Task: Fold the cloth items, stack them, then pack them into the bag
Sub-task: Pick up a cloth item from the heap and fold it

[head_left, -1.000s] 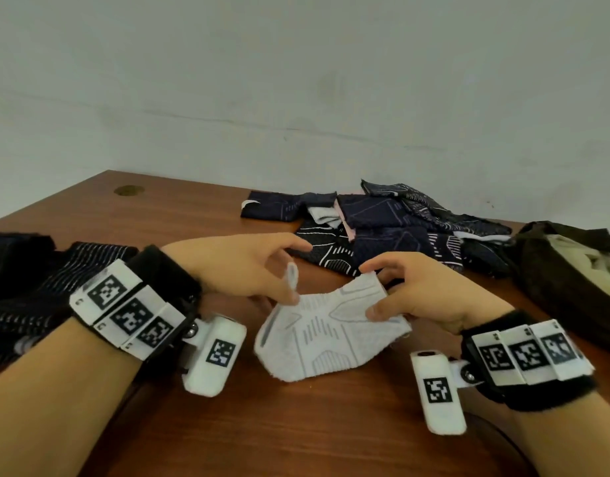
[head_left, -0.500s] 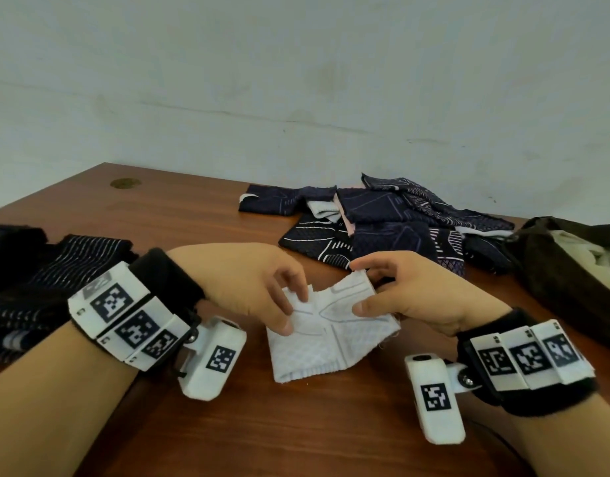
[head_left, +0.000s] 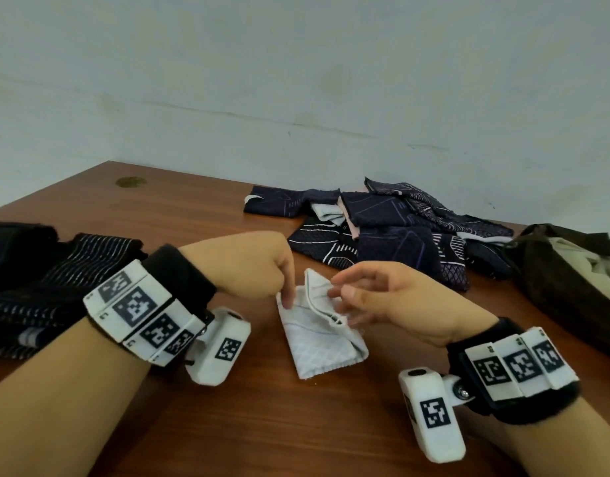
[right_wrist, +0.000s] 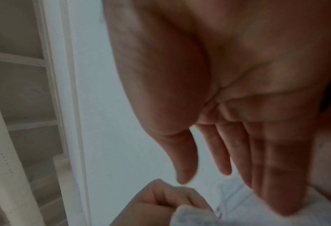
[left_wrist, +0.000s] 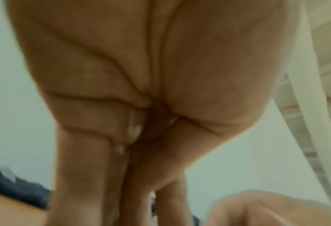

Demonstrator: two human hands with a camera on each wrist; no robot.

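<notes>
Head camera: at centre frame a white cloth (head_left: 322, 335) lies partly folded on the brown table (head_left: 296, 425) — the left hand (head_left: 252, 266), fingers curled, pinches its upper left edge. The right hand (head_left: 393, 301) hovers just right of the fold, fingers straight and spread, holding nothing (the right wrist view shows the same flat palm). Dark patterned cloths (head_left: 393, 232) sit above; a dark bag (head_left: 554, 280) lies at the right edge.

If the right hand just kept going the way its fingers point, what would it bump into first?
Most likely the left hand, which pinches the white cloth just ahead of the right hand; the open fingers point leftward over the cloth, though depth is unclear.
</notes>
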